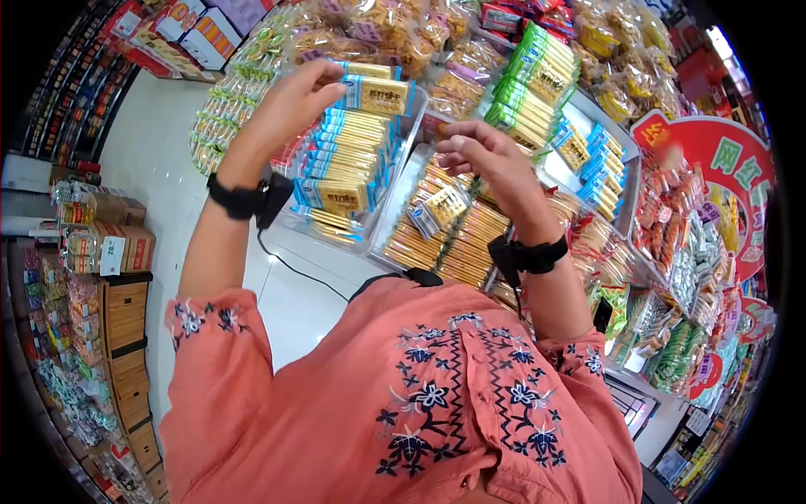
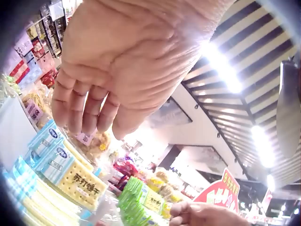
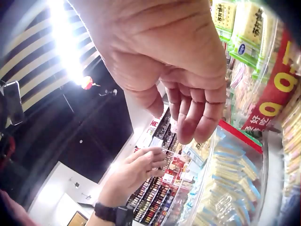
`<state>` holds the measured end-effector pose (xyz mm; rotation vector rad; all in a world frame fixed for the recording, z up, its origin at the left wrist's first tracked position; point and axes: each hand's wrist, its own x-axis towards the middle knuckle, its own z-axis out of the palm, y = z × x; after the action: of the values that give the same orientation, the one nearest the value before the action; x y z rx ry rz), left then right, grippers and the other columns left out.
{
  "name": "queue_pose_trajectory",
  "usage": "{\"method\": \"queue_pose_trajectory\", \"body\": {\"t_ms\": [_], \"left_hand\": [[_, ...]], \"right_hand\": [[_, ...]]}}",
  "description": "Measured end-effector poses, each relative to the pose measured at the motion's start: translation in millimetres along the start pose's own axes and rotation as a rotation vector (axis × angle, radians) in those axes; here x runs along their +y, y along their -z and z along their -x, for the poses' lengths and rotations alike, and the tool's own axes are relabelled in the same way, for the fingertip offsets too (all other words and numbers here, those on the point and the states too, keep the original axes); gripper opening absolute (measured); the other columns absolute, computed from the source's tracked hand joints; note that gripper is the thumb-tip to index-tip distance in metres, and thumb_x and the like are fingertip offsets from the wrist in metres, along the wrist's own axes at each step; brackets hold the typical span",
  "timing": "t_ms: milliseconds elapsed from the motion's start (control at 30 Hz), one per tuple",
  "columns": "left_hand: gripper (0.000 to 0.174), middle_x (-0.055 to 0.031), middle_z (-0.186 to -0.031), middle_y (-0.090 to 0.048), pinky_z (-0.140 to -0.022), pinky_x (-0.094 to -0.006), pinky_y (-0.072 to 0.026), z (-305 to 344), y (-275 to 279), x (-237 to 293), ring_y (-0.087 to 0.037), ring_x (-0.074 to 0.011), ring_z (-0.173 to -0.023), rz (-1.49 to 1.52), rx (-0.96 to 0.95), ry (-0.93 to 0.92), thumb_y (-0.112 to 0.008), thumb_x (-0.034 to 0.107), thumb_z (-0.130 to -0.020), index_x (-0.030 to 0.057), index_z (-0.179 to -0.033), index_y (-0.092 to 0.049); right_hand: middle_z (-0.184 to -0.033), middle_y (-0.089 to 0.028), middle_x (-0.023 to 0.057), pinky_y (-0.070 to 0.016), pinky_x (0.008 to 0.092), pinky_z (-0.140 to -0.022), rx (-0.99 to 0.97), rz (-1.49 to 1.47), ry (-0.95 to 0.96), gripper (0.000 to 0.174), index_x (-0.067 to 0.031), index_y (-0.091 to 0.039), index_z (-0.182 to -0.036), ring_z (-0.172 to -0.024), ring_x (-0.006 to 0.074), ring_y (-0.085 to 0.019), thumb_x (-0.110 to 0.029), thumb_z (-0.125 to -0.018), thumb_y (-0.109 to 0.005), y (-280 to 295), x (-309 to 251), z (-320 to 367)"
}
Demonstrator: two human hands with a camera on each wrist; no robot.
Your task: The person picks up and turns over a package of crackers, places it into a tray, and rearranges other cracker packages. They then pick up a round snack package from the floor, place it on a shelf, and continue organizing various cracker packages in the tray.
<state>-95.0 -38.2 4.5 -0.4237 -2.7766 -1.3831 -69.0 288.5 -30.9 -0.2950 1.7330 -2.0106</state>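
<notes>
My left hand (image 1: 294, 105) is over a clear tray of soda cracker packs, its fingers relaxed and nothing in them. Nearest to it is a blue-ended cracker pack (image 1: 378, 95) lying across the top of the row; the left wrist view shows this pack (image 2: 70, 176) below the fingertips. My right hand (image 1: 497, 164) hangs with loosely bent fingers and an empty palm (image 3: 164, 52), above a tray of thin stick snacks (image 1: 474, 244). One white and yellow cracker pack (image 1: 441, 212) lies askew on those sticks. Blue-wrapped packs (image 1: 340, 160) fill the left tray in a row.
Green cracker packs (image 1: 537, 80) are stacked beyond my right hand, with another tray of blue packs (image 1: 592, 168) beside them. Bagged snacks (image 1: 395, 38) pile up at the back. A red sign (image 1: 722, 181) stands at right. A black cable (image 1: 298, 273) trails from my left wrist.
</notes>
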Motion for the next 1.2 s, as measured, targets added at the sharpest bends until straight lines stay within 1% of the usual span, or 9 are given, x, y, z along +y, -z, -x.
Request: {"method": "queue_pose_trajectory", "body": {"t_ms": [33,67,200,433,600,700,867,1000,1200], "left_hand": [[0.034,-0.0069,-0.106,-0.065,-0.078,-0.0295,-0.0518,-13,-2,-9,-0.062,-0.0143,-0.091,-0.073,-0.023,-0.038,-0.061,0.020,-0.098,0.0009,-0.126,-0.058],[0.034,-0.0114,-0.108,-0.066,-0.084,-0.0342,-0.0516,-31,-8,-22,-0.063,-0.0219,-0.095,-0.305,-0.027,-0.173,-0.064,0.017,-0.094,-0.0001,-0.122,-0.058],[0.032,-0.0187,-0.114,-0.063,-0.094,-0.0455,-0.0465,-47,-23,-40,-0.057,-0.0403,-0.110,-0.543,0.039,-0.399,-0.068,0.015,-0.086,0.0009,-0.114,-0.059],[0.034,-0.0176,-0.108,-0.060,-0.091,-0.0474,-0.0462,-47,-30,-40,-0.056,-0.0396,-0.105,-0.705,0.064,-0.368,-0.074,0.013,-0.082,0.0042,-0.112,-0.061],[0.034,-0.0169,-0.104,-0.058,-0.088,-0.0478,-0.0459,-42,-30,-33,-0.056,-0.0400,-0.103,-0.667,0.099,-0.333,-0.075,0.015,-0.082,0.0049,-0.111,-0.060],[0.033,-0.0169,-0.101,-0.059,-0.085,-0.0469,-0.0465,-45,-26,-36,-0.058,-0.0387,-0.096,-0.594,0.035,-0.330,-0.074,0.016,-0.084,0.0042,-0.111,-0.059],[0.029,-0.0057,-0.093,-0.063,-0.069,-0.0312,-0.0479,-44,-15,-47,-0.059,-0.0177,-0.080,-0.102,-0.132,-0.047,-0.070,0.022,-0.092,0.0038,-0.112,-0.059],[0.031,0.0033,-0.093,-0.061,-0.063,-0.0199,-0.0442,-25,3,-15,-0.055,-0.0032,-0.077,0.243,-0.166,0.226,-0.067,0.028,-0.095,0.0049,-0.115,-0.062],[0.033,0.0054,-0.092,-0.062,-0.063,-0.0189,-0.0436,-15,2,-7,-0.054,-0.0018,-0.077,0.384,-0.207,0.196,-0.066,0.030,-0.097,0.0039,-0.117,-0.063]], "right_hand": [[-0.103,-0.069,0.0072,-0.0551,0.0287,-0.079,-0.004,-0.003,-0.004,0.028,-0.0019,-0.062,-0.116,-0.090,0.0154,-0.068,-0.024,-0.099,-0.061,-5,3,-1],[-0.103,-0.069,0.0072,-0.0551,0.0286,-0.078,-0.006,0.001,0.003,0.028,-0.0019,-0.062,-0.116,-0.090,0.0155,-0.068,-0.024,-0.099,-0.061,-9,4,-2],[-0.102,-0.069,0.0073,-0.0553,0.0284,-0.076,0.032,-0.021,-0.024,0.027,-0.0018,-0.061,-0.116,-0.086,0.0153,-0.068,-0.022,-0.098,-0.061,-11,19,-1],[-0.106,-0.069,0.0091,-0.0562,0.0313,-0.080,0.085,-0.030,-0.065,0.031,-0.0019,-0.058,-0.122,-0.088,0.0167,-0.067,-0.022,-0.099,-0.061,-5,26,6],[-0.103,-0.068,0.0084,-0.0558,0.0299,-0.076,0.092,-0.036,-0.080,0.026,-0.0014,-0.059,-0.117,-0.086,0.0162,-0.068,-0.020,-0.098,-0.060,-11,28,0],[-0.101,-0.068,0.0074,-0.0558,0.0290,-0.074,0.092,-0.039,-0.080,0.024,-0.0016,-0.060,-0.115,-0.085,0.0159,-0.068,-0.019,-0.098,-0.060,-15,30,-4],[-0.102,-0.068,0.0084,-0.0558,0.0290,-0.075,0.105,-0.031,-0.057,0.028,-0.0004,-0.059,-0.117,-0.085,0.0162,-0.068,-0.020,-0.098,-0.060,-11,30,-11],[-0.106,-0.067,0.0095,-0.0563,0.0302,-0.075,0.133,-0.034,-0.029,0.032,0.0005,-0.057,-0.122,-0.086,0.0163,-0.068,-0.021,-0.098,-0.060,-11,19,-11],[-0.108,-0.066,0.0107,-0.0568,0.0305,-0.074,0.095,-0.126,0.010,0.042,0.0034,-0.053,-0.127,-0.086,0.0173,-0.068,-0.027,-0.099,-0.060,-22,6,-22]]}}
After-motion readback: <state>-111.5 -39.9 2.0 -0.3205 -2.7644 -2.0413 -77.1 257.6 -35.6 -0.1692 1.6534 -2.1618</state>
